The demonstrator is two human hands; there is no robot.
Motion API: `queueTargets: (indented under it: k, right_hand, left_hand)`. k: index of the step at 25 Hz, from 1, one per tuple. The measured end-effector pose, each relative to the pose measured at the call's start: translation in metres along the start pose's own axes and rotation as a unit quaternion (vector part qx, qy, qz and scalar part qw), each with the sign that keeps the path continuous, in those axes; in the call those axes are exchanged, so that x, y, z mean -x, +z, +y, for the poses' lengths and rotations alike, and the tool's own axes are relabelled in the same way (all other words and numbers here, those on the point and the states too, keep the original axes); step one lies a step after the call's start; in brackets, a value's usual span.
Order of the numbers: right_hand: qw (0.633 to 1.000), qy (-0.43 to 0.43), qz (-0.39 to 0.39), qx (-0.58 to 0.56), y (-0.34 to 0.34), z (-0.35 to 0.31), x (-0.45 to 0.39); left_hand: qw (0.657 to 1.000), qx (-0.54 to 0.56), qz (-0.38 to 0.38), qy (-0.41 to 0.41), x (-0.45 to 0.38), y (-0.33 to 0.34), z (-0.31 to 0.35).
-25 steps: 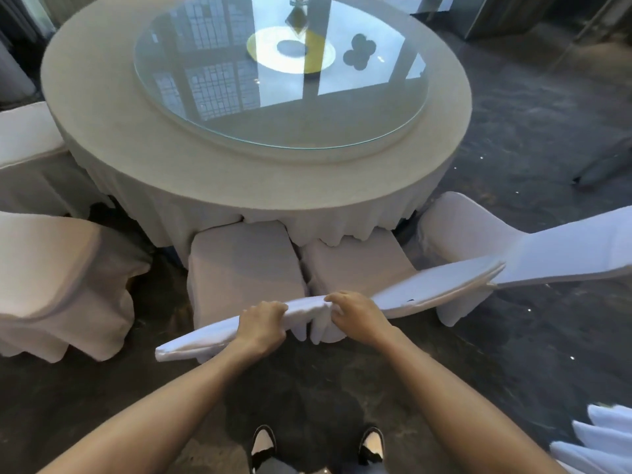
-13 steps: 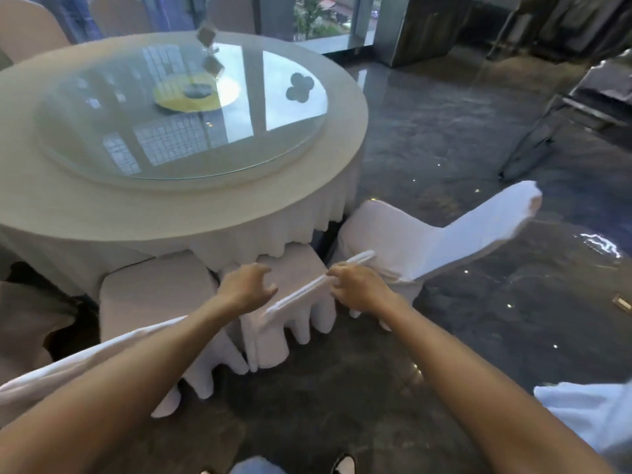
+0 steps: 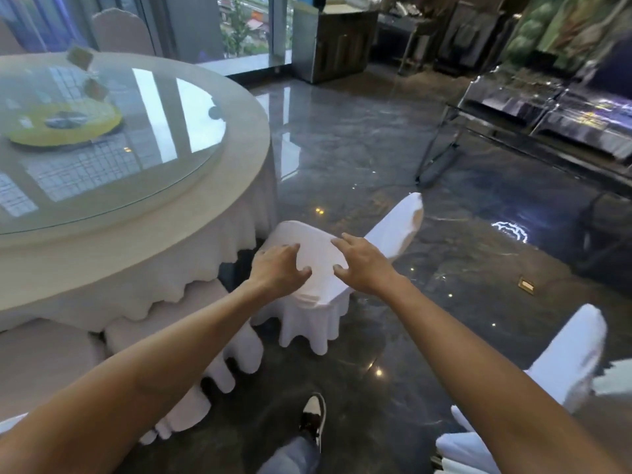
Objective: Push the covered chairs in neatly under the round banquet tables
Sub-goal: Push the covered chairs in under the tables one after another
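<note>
there, both hands point(image 3: 319, 266) outstretched, fingers spread

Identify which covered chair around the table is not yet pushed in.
The white-covered chair under both hands, at the round table's right edge: its seat sits fully clear of the tablecloth, backrest angled away. The chairs to its left are tucked under the cloth.

The round banquet table point(image 3: 239, 159) fills the left side, with a glass turntable point(image 3: 143, 131) lying on its top. Just right of the table's near edge stands a covered chair point(image 3: 318, 254), its seat toward the table and its back point(image 3: 400, 227) on the far right side. The left hand point(image 3: 278, 270) and right hand point(image 3: 362, 265) are side by side in front of that seat. Two more chair seats point(image 3: 41, 357) sit tucked under the table's near edge, at lower left. Another covered chair point(image 3: 567, 354) stands at near right. A shoe point(image 3: 313, 417) is on the floor point(image 3: 376, 159) at near centre.
</note>
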State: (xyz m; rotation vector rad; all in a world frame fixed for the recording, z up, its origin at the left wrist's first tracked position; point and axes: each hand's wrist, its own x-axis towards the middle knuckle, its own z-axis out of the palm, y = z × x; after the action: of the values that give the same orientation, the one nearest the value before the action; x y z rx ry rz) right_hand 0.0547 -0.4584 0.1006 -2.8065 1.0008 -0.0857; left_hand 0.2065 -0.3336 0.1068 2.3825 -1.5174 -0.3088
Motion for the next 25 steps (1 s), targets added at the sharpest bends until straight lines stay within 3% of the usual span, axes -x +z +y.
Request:
queueTargets:
  k: [5,15,20,25]
  right_hand:
    - [0.999,0.016,0.029,0.005,-0.005,0.09,-0.044]
    - [0.997,0.027,-0.064,0.025,0.01,0.269,-0.121]
    - [0.982,-0.064,-0.157,0.085,0.019,0.364,-0.16]
    - [0.959,-0.211,-0.158,0.107,0.04,0.439,-0.219]
  left_hand:
    - [0.998,0.048,-0.022,0.014,-0.092,0.054,0.049]
    - [0.991,0.063,-0.121,0.013,-0.237,0.145,0.168]
    - [0.98,0.097,-0.171,-0.036,-0.289,0.196,0.215]
    - [0.968,0.123,-0.157,-0.155,-0.303,0.239,0.257]
